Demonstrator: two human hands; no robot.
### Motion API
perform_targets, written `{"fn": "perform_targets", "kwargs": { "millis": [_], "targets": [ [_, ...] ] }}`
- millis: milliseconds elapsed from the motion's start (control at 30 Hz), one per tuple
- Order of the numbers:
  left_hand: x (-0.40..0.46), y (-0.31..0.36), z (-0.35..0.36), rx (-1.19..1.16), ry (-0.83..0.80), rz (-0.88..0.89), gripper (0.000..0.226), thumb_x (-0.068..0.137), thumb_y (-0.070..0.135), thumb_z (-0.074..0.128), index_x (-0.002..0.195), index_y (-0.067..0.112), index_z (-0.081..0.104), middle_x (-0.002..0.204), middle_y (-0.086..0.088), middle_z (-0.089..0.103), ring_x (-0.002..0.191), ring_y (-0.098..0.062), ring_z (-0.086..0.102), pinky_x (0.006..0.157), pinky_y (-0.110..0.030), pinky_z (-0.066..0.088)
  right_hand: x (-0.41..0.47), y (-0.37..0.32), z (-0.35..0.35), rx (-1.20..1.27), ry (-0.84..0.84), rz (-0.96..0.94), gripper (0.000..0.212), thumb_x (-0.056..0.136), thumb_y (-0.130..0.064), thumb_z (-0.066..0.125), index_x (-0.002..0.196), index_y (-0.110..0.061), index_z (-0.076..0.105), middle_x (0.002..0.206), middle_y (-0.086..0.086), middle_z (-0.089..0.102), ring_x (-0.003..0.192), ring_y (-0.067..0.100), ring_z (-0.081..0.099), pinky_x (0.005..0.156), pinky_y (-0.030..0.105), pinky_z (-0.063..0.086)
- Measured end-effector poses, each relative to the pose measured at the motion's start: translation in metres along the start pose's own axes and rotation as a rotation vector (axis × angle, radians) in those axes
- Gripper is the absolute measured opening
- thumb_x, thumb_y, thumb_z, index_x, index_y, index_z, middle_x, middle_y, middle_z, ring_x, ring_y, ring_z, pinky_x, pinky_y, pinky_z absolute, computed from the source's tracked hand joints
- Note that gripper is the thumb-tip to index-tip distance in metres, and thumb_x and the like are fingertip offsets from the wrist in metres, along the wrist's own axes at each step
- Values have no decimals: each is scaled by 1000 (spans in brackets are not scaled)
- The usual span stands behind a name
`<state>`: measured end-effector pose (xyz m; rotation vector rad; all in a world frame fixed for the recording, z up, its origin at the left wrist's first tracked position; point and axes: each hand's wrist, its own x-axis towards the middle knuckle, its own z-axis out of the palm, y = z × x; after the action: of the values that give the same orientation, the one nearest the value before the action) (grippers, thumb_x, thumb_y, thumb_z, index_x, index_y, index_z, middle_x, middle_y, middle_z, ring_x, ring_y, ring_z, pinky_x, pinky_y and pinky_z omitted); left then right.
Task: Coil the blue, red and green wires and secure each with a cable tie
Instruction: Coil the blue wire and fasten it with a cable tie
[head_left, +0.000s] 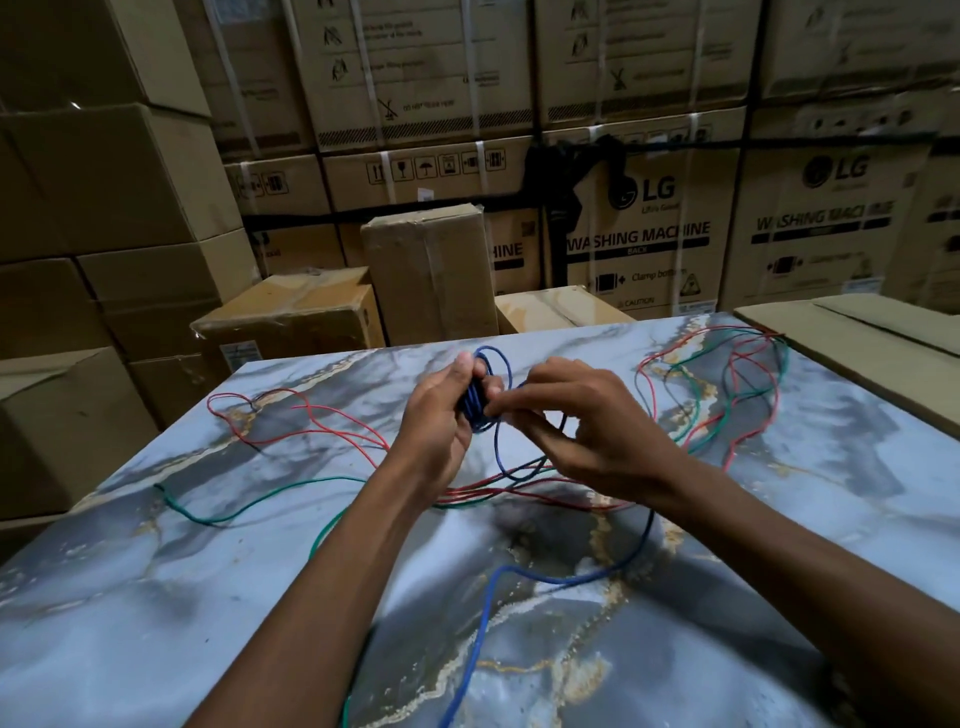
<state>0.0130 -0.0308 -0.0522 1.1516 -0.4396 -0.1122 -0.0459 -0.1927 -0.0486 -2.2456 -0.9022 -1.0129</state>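
Blue wire (480, 402): partly coiled, bundle held above the marbled worktop (156, 597) in the left hand (441, 415) grip; right hand (582, 415) grip pinches a strand beside the coil, loose tail trailing near. Red wire (332, 415) and green wire (249, 499): uncoiled, strewn left and far right. Cardboard boxes (431, 270) stacked beyond.

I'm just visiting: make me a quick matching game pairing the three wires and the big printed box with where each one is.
Things:
1. blue wire
2. red wire
3. green wire
4. washing machine box

Places:
A. behind the table
B. loose, far left and far right of the tabletop
C. coiled in the left hand
D. loose on the near left tabletop

Pairs: 1-C, 2-B, 3-D, 4-A
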Motion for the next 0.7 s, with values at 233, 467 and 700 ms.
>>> {"fn": "perform_targets", "kwargs": {
  "millis": [233, 467, 700],
  "targets": [
    [-9, -3, 8, 228, -175, -55, 38, 109, 22, 34, 81, 5, 54, 53, 1, 44, 51, -13, 39, 55, -27, 35, 0, 13, -12, -107, 215, 74, 14, 89, -32, 80, 91, -18, 80, 74, -8, 70, 64, 1, 50, 63, 16, 37],
    [-14, 9, 3, 294, -347, -136, 37, 105, 27, 38, 78, 7, 53, 50, 4, 27, 44, -13, 27, 57, -30, 40, 5, 24, -37, -90, 189, 120, 36, 77, -55, 84, 74, -20, 73, 64, -14, 61, 55, -7, 51, 55, 13, 36],
    [-18, 14, 7, 46, -550, -397, 36, 99, 34, 45, 68, 18, 49, 49, 7, 28, 35, -10, 34, 58, -29, 49, 6, 32, -56, -35, 210, 96, 42, 68, -49, 92, 66, -13, 68, 58, -8, 60, 51, 2, 48, 51, 16, 38]
  ]
}}
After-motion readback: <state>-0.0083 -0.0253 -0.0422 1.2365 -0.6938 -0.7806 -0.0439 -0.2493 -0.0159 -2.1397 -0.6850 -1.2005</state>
